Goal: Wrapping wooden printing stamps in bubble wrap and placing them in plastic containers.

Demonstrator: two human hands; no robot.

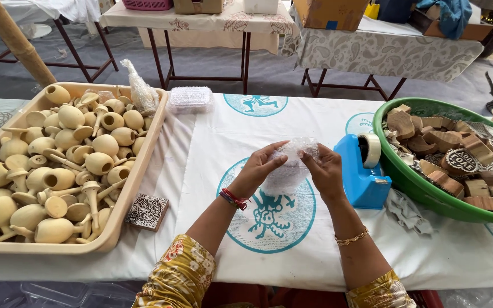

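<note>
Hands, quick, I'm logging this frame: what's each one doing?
Left hand: closed on the bubble wrap bundle, fingers curled on its left side.
Right hand: closed on the same bundle, pinching its right side.

Head camera looking steeply down over a table (pixel 201 148), close to the wearer's forearms.

It faces forward across the table: a tray (pixel 144 142) lies at its left end, a green basin (pixel 389 165) at its right, more tables beyond its far edge.
</note>
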